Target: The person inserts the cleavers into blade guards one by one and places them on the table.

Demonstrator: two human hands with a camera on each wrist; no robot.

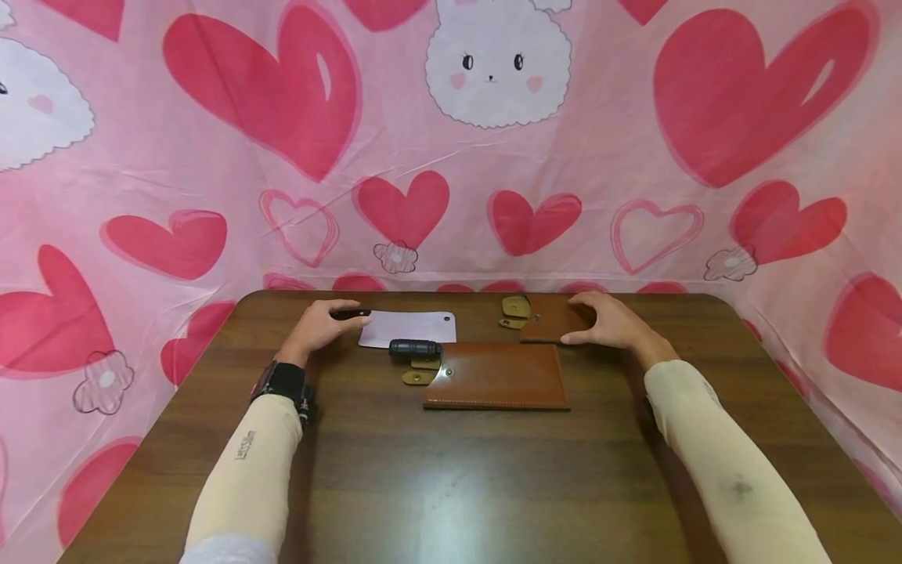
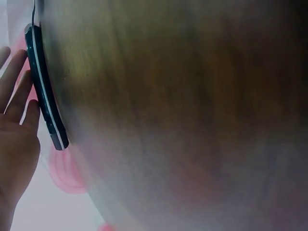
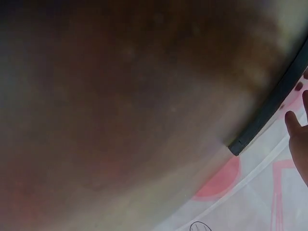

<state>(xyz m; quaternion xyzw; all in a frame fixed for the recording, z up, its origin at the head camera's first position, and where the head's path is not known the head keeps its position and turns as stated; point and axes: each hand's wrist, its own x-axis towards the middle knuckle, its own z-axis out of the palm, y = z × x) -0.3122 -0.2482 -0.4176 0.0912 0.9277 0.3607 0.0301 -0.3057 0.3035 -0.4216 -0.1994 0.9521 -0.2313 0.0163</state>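
Nearest to me, a person's two pale sleeves (image 1: pixel 243 470) reached in over the near edge of the tabletop (image 1: pixel 458 470). Past mid-depth, near the centre line, lay the nearer sheath (image 1: pixel 500 377), brown and flat, with a ribbed black handle (image 1: pixel 414 349) at its far left corner. I judged one blade stowed there, though the sheath hid it. Its tan strap (image 1: pixel 419 378) lay loose to the left, so fastening appeared not done.

Beyond, left of centre towards the far edge, a cleaver (image 1: pixel 412 327) lay with its blade bare. The left hand (image 1: pixel 317 325) stood at its dark handle (image 2: pixel 45 89), fingers extended, thumb well apart; I saw no closed grip. Right of centre, the farther sheath (image 1: pixel 551 315) lay near the far edge, loose straps leftward. The right hand (image 1: pixel 616 321) spanned its right end, thumb and fingers spread wide; firm contact could not be confirmed. On this evidence, one item looked housed and one not.

The surface was brown wood grain, glossy, with a pale reflection towards the near edge; both far corners were rounded. Behind the far edge hung a creased pink cloth (image 1: pixel 486 160) printed with red hearts and white cartoon animals.
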